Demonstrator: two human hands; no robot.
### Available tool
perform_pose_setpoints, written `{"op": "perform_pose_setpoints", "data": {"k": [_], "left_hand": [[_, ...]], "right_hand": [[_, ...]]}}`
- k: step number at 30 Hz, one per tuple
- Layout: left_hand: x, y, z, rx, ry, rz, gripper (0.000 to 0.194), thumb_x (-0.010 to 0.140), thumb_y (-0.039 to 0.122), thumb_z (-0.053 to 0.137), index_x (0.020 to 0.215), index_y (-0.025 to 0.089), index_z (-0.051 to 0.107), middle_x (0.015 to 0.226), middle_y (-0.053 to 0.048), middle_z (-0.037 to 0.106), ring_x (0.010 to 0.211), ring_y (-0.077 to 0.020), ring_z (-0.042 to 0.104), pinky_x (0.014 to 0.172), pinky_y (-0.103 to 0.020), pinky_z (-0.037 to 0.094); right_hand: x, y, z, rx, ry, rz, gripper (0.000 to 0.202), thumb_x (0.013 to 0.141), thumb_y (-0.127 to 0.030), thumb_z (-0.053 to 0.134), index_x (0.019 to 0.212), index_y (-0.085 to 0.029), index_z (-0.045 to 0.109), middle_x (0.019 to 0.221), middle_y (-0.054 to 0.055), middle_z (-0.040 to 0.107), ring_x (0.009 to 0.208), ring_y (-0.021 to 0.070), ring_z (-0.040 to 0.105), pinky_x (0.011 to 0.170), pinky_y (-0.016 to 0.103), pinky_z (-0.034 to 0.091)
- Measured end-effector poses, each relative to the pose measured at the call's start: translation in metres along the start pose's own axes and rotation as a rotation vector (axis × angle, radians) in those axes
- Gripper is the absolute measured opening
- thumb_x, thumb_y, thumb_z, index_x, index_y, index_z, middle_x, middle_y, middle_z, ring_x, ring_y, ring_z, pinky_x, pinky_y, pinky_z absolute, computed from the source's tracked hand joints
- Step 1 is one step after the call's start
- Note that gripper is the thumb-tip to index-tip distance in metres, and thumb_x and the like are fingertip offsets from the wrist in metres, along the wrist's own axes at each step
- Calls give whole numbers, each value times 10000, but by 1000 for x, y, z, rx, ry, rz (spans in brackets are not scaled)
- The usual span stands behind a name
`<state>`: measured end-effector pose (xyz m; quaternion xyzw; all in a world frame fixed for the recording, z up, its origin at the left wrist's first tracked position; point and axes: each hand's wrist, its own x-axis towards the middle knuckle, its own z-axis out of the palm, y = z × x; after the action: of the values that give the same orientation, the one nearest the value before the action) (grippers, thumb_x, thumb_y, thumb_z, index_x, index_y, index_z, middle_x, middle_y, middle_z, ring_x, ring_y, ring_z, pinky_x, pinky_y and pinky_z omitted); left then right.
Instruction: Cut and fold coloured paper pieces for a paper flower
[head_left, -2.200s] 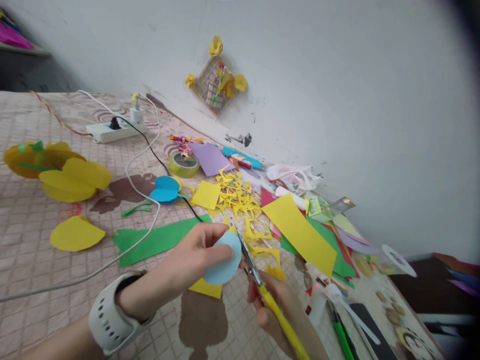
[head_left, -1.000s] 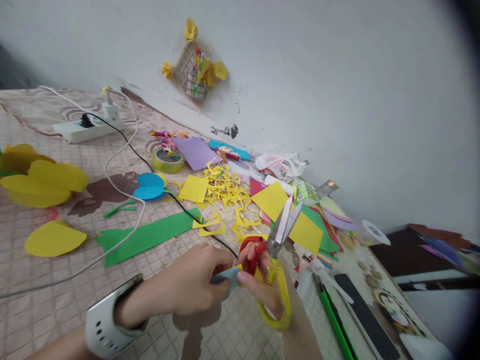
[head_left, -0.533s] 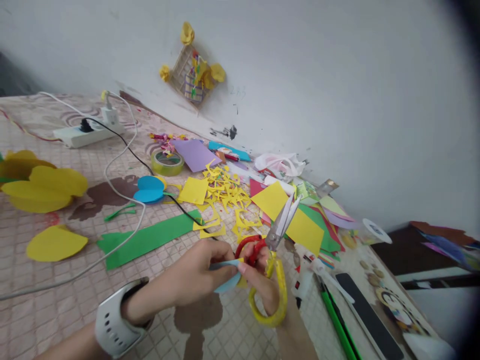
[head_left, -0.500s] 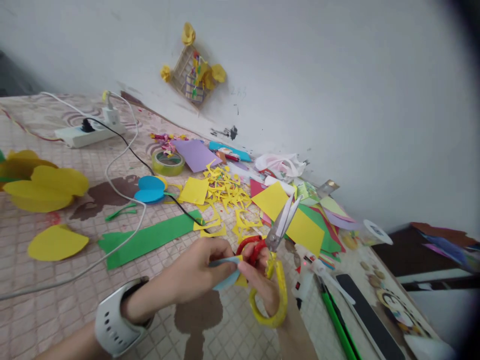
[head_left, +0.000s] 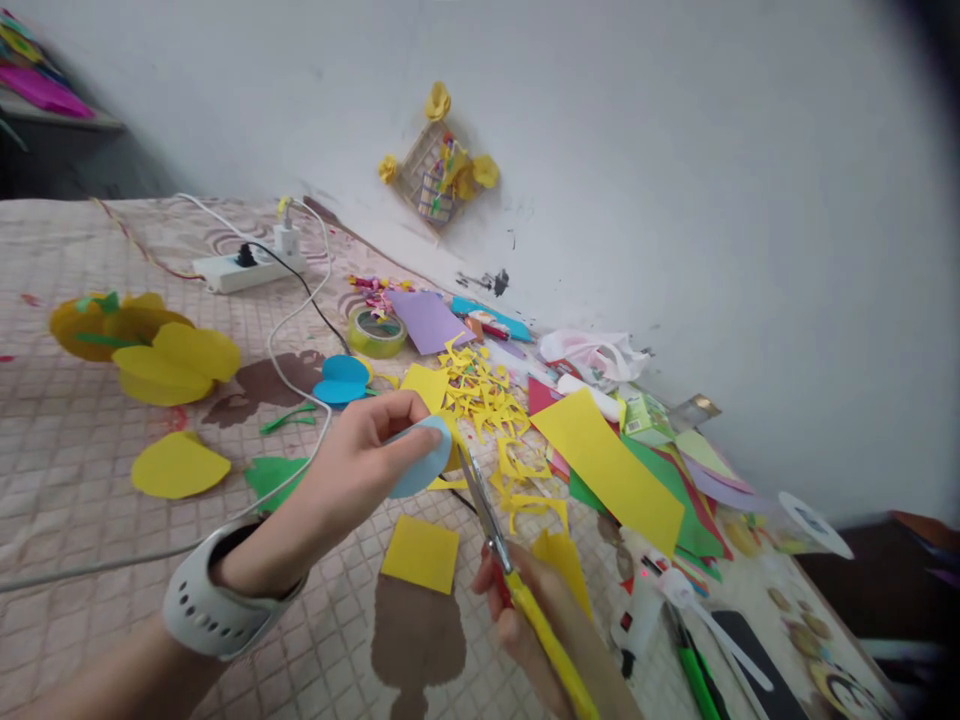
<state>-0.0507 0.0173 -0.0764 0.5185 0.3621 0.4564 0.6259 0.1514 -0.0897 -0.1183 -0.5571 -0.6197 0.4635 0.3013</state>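
My left hand (head_left: 379, 440), with a white watch on the wrist, pinches a light blue paper disc (head_left: 421, 462) between thumb and fingers. Yellow paper (head_left: 453, 458) shows behind the disc's right edge. My right hand (head_left: 517, 610) grips scissors (head_left: 491, 530) with yellow and red handles. Their blades point up and left, the tips at the yellow paper beside the disc; whether they are parted is hard to tell. Below my left hand a small yellow paper square (head_left: 421, 555) lies on the tablecloth. Another yellow piece (head_left: 564, 568) is partly hidden behind my right hand.
Yellow scraps (head_left: 487, 385) heap mid-table, near a tape roll (head_left: 377, 332) and a purple sheet (head_left: 429, 322). Yellow paper petals (head_left: 180, 465) and a blue folded piece (head_left: 342, 380) lie left. A white cable (head_left: 277, 350) runs from the power strip (head_left: 240, 270). A green cutter (head_left: 697, 670) lies right.
The scissors have swung from pointing up and right to the yellow paper's edge. My left hand has lifted the disc, and the hands have parted. A yellow square now shows below. The view has shifted left.
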Motion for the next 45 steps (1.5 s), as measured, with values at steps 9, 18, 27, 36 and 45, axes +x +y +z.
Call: {"op": "perform_pose_setpoints", "data": {"k": [9, 18, 27, 36, 45], "left_hand": [[-7, -7, 13, 57, -181, -22, 234, 746, 335, 610, 621, 176, 492, 569, 39, 516, 498, -73, 431, 429, -171, 317], [-9, -9, 16, 63, -217, -66, 229, 744, 343, 591, 634, 170, 491, 603, 15, 562, 521, -79, 450, 436, -171, 330], [-9, -10, 14, 102, -230, -28, 211, 760, 308, 582, 627, 170, 495, 598, 18, 558, 520, -78, 445, 440, -172, 338], [-7, -11, 14, 86, -234, -57, 223, 753, 319, 590, 617, 173, 489, 574, 36, 523, 499, -70, 423, 418, -162, 322], [-8, -12, 13, 63, -233, -69, 215, 750, 327, 595, 630, 172, 506, 589, 17, 560, 502, -77, 447, 424, -169, 337]], "right_hand": [[-1, 11, 2, 27, 49, -6, 582, 745, -769, 536, 845, -196, 557, 604, -27, 460, 557, 131, 407, 523, 264, 307], [-2, -5, -1, 26, 42, 87, 693, 653, -853, 537, 823, -182, 566, 625, -16, 484, 552, 122, 420, 496, 244, 296], [-2, 0, -4, -33, 25, 59, 691, 676, -858, 499, 826, -187, 570, 629, -9, 491, 569, 134, 433, 507, 254, 327], [3, 42, 2, -34, 98, -7, 593, 669, -780, 596, 767, -195, 588, 633, 2, 516, 582, 152, 492, 504, 248, 378], [2, 41, 0, -84, 117, -42, 535, 717, -731, 583, 721, -197, 577, 612, -8, 521, 545, 135, 469, 478, 241, 354]]}}
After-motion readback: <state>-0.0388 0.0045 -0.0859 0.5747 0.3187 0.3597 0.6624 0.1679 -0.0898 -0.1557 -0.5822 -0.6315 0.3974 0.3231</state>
